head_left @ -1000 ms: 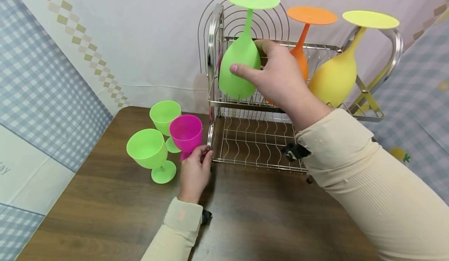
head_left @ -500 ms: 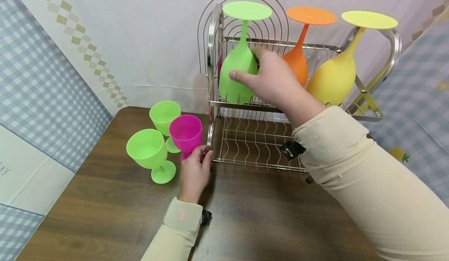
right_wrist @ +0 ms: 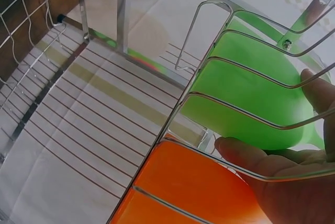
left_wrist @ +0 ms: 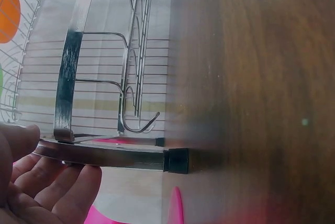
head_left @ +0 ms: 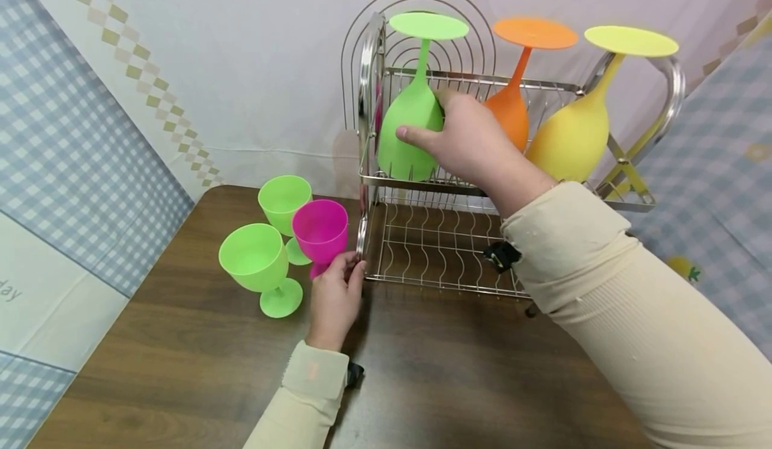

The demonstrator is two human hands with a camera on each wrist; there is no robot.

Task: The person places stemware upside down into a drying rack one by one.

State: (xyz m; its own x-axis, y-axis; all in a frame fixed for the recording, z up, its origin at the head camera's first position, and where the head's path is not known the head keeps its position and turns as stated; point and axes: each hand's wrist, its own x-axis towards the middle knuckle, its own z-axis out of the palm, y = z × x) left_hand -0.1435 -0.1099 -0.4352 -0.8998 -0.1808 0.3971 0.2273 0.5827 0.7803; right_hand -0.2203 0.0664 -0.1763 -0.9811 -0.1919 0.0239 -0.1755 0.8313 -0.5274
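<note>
My right hand (head_left: 470,137) holds a green plastic wine glass (head_left: 409,131) by its bowl, thumb in front and fingers behind. The glass is upside down, foot up, with its rim down among the wires of the upper tier. In the right wrist view the green bowl (right_wrist: 246,88) shows behind the tier's wires. My left hand (head_left: 336,301) grips the left leg of the metal dish rack (head_left: 364,100) low down, near the tabletop. The left wrist view has thumb and fingers on either side of that metal leg (left_wrist: 115,156), above its black foot.
An orange glass (head_left: 512,110) and a yellow glass (head_left: 573,131) stand upside down farther right on the upper tier. Left of the rack, a pink goblet (head_left: 321,228) and two green goblets (head_left: 253,254) stand upright on the wooden table (head_left: 181,368). A wire lower tier (head_left: 440,241) lies beneath.
My right hand has lowered the green glass into the upper tier, shifting it slightly left, and still holds it. My left hand has kept its grip on the rack leg.
</note>
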